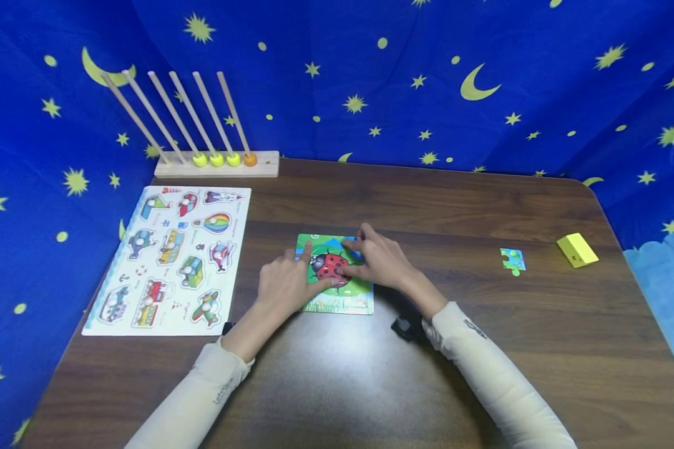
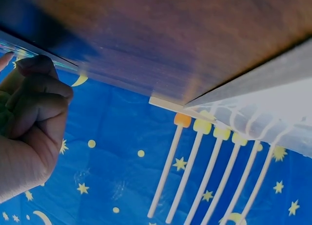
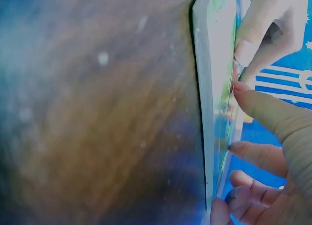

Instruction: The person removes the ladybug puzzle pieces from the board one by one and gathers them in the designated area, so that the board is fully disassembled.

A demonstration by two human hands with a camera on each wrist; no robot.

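Note:
A square ladybug jigsaw puzzle (image 1: 331,302) with a green border lies flat on the table in the head view. My left hand (image 1: 283,284) rests at its left side, index finger and thumb stretched over the picture while the other fingers fold under. From the right, my right hand (image 1: 384,259) touches the puzzle with thumb and index fingertips near the ladybug and the upper right part. In the right wrist view, both hands' fingertips press on the puzzle's top face (image 3: 222,64). The fingers partly cover the picture. A loose blue-green puzzle piece (image 1: 513,260) lies farther right.
A white vehicle peg board (image 1: 185,249) lies at left. Behind it stands a wooden rack (image 1: 266,163) with upright rods and several yellow and orange beads. A yellow block (image 1: 577,251) sits near the table's right edge. A starry blue curtain (image 1: 337,81) hangs behind.

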